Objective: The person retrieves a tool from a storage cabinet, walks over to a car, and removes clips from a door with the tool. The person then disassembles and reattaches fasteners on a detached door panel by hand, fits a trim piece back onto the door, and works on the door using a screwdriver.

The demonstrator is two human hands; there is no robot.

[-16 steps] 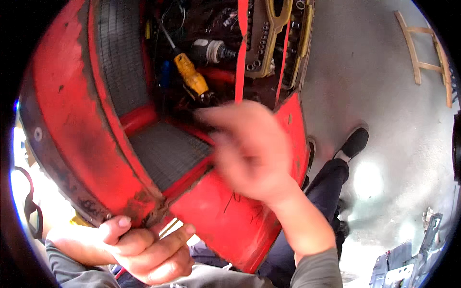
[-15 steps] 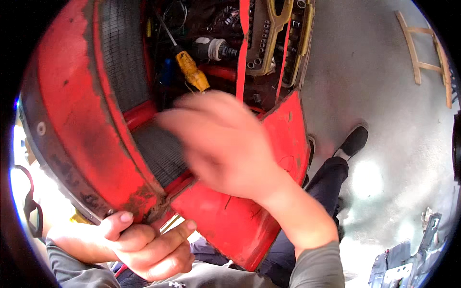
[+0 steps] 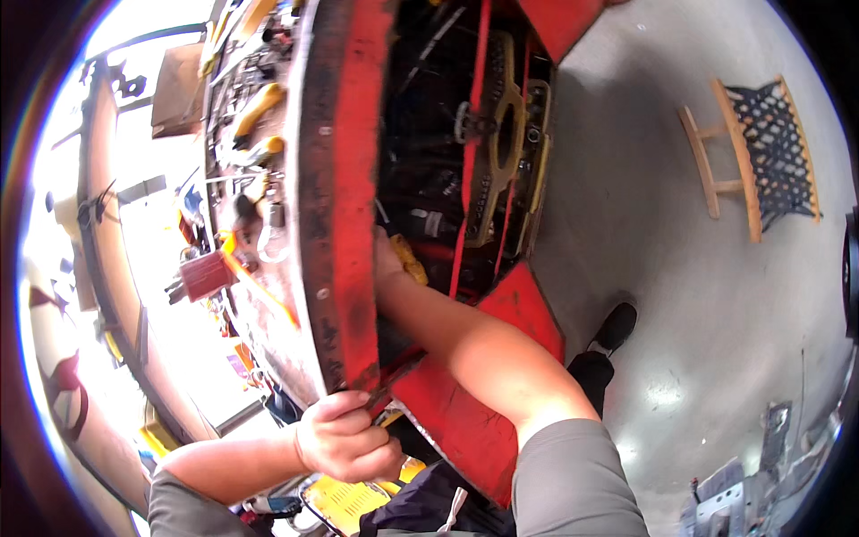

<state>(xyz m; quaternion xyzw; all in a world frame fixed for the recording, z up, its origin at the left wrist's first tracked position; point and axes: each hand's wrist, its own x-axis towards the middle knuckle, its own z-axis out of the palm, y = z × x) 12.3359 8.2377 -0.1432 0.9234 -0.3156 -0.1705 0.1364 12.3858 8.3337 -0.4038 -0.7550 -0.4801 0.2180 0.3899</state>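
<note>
A red metal tool cabinet with worn paint stands before me, its red door swung open. At the near corner of its top, my left hand is closed, thumb on the edge and fingers curled. My right arm reaches through the opening, and the right hand goes in behind the top's edge, so its fingers are hidden. Beside that hand lies a yellow-handled tool inside the dark cabinet. Beyond it, a yellow-brown socket set case holds sockets in rows.
Tools crowd the cabinet top, among them a yellow-handled tool and a dark red block. A wooden folding stool with a woven black seat stands on the grey floor. Metal parts lie at lower right. A cardboard box is at far left.
My right hand has gone from in front of the opening into the cabinet. The left hand's stretched finger has curled in. The view has shifted, bringing the cabinet top and stool more into sight.
</note>
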